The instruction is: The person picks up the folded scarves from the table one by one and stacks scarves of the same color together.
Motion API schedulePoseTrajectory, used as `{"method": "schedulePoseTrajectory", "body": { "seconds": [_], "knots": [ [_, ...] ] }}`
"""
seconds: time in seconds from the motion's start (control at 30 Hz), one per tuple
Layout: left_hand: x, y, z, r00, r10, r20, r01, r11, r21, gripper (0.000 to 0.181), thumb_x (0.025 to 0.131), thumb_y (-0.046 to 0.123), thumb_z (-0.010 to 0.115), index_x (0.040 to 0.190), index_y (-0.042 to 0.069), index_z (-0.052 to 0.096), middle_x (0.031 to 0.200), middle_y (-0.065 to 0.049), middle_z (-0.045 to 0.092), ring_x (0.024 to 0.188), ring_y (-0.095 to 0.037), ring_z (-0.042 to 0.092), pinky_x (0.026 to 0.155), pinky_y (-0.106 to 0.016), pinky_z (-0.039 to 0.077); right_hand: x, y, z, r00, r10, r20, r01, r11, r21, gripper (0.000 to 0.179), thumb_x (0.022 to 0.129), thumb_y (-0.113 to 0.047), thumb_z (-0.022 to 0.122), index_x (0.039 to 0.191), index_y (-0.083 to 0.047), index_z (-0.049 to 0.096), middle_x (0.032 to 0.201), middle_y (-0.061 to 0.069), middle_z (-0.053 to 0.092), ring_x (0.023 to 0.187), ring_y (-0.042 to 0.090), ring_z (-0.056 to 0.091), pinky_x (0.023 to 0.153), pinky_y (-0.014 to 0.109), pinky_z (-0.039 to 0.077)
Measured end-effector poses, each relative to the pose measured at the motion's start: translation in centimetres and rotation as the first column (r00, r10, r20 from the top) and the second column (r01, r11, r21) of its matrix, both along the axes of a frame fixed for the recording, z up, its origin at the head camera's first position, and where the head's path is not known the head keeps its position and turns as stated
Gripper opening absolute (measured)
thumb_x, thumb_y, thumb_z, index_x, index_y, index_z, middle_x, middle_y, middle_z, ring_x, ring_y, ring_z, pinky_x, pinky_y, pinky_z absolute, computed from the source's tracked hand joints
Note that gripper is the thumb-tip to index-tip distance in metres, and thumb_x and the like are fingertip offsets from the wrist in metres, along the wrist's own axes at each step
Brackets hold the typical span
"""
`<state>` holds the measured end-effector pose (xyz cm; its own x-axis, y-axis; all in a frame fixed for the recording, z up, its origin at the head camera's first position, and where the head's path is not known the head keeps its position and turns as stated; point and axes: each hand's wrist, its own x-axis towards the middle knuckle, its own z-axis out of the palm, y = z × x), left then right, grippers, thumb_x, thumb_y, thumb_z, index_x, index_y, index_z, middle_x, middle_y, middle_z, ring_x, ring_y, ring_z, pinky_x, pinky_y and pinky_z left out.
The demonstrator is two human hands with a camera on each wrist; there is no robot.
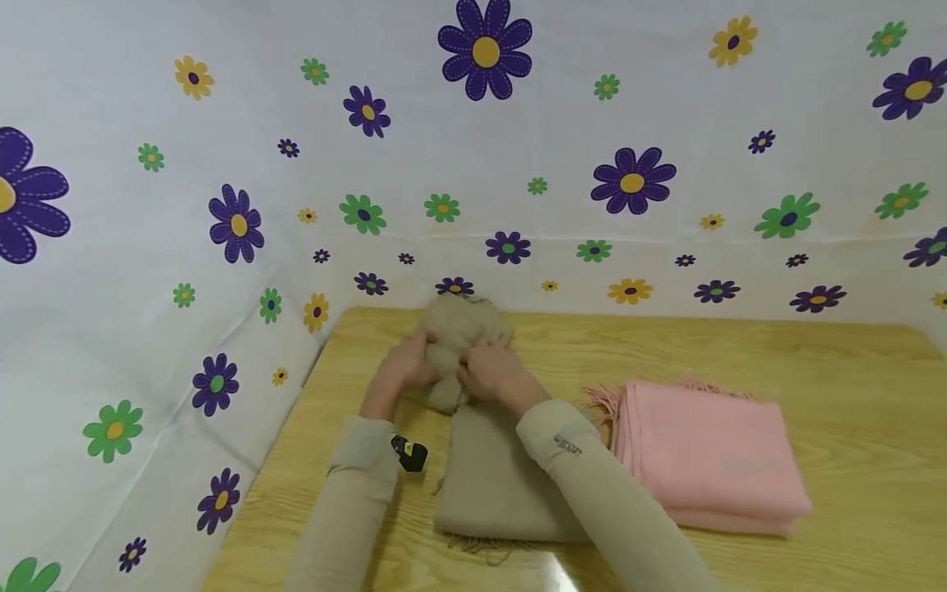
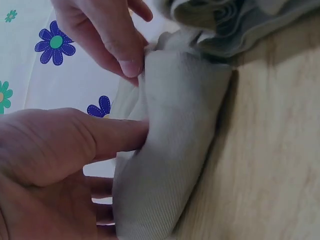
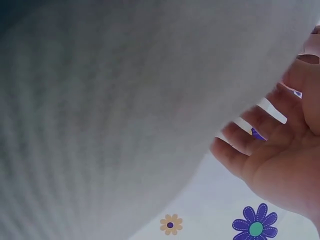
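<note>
Near the table's back edge, both hands work on a crumpled, finely ribbed beige cloth [image 1: 457, 322]. My left hand [image 1: 405, 366] holds its left side; in the left wrist view the thumb of that left hand [image 2: 55, 145] presses into the cloth [image 2: 172, 140], with fingers behind. My right hand [image 1: 491, 372] pinches it from the right. Blurred cloth [image 3: 125, 110] fills most of the right wrist view, hiding part of the right hand [image 3: 285, 145]. A folded beige scarf [image 1: 496, 485] with fringe lies just in front; whether the two are joined I cannot tell.
A folded pink scarf [image 1: 710, 452] with fringe lies to the right on the wooden table [image 1: 851, 411]. A white flower-printed sheet [image 1: 562, 140] stands behind and along the left side. A small black device [image 1: 409, 453] is by the left wrist.
</note>
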<state>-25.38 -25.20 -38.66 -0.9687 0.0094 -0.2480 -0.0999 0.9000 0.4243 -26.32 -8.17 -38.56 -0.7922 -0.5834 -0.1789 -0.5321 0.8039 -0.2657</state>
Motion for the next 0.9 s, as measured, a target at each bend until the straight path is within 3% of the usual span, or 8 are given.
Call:
{"method": "schedulePoseTrajectory", "body": {
  "seconds": [0.13, 0.4, 0.57, 0.7, 0.9],
  "knots": [
    [-0.1, -0.4, 0.8, 0.999, -0.035, 0.012, 0.035, 0.999, -0.015, 0.06, 0.085, 0.011, 0.07, 0.138, 0.001, 0.044, 0.135, -0.031, 0.051, 0.124, -0.046, 0.049, 0.104, -0.055, 0.04, 0.2, -0.2, 0.5, 1.0, 0.006, -0.008, -0.006, 1.0, -0.015, 0.03, 0.105, -0.029, 0.048, 0.117, -0.015, 0.071, 0.13, 0.009, 0.063, 0.127, 0.032, 0.05, 0.103, 0.049, 0.042],
    [0.3, -0.5, 1.7, 0.998, -0.037, 0.048, 0.038, 0.999, -0.017, 0.056, 0.085, 0.009, 0.068, 0.137, 0.003, 0.046, 0.136, -0.03, 0.052, 0.124, -0.046, 0.049, 0.103, -0.056, 0.039, 0.5, -0.1, 0.7, 0.999, 0.036, 0.019, -0.036, 0.999, -0.02, 0.032, 0.106, -0.027, 0.046, 0.127, -0.017, 0.068, 0.137, 0.008, 0.058, 0.132, 0.032, 0.046, 0.108, 0.049, 0.038],
    [0.3, -0.5, 1.3, 0.999, -0.045, 0.027, 0.043, 0.998, 0.046, 0.056, 0.086, 0.01, 0.066, 0.138, 0.002, 0.047, 0.139, -0.029, 0.049, 0.129, -0.047, 0.045, 0.107, -0.057, 0.036, 0.3, 0.5, 0.4, 0.998, 0.064, 0.028, -0.061, 0.994, -0.086, 0.034, 0.106, -0.023, 0.045, 0.132, -0.011, 0.064, 0.137, 0.011, 0.059, 0.136, 0.031, 0.044, 0.114, 0.044, 0.031],
    [0.2, -0.4, 0.7, 1.0, -0.024, -0.016, 0.025, 0.994, 0.106, 0.053, 0.091, 0.021, 0.065, 0.137, 0.001, 0.048, 0.14, -0.03, 0.049, 0.13, -0.049, 0.042, 0.108, -0.058, 0.032, 0.1, 1.1, -0.1, 0.996, 0.028, 0.08, -0.019, 0.993, -0.116, 0.039, 0.106, -0.023, 0.044, 0.142, -0.011, 0.056, 0.149, 0.013, 0.049, 0.144, 0.036, 0.033, 0.117, 0.046, 0.027],
    [0.5, 0.5, 0.0, 0.997, 0.062, -0.048, -0.059, 0.996, 0.067, 0.056, 0.091, 0.036, 0.066, 0.137, 0.008, 0.049, 0.14, -0.029, 0.047, 0.128, -0.05, 0.04, 0.103, -0.06, 0.034, -0.1, 1.5, -0.3, 0.995, 0.015, 0.097, -0.003, 0.993, -0.12, 0.04, 0.107, -0.025, 0.042, 0.143, -0.012, 0.055, 0.15, 0.016, 0.046, 0.143, 0.037, 0.034, 0.115, 0.049, 0.031]
  ]
}}
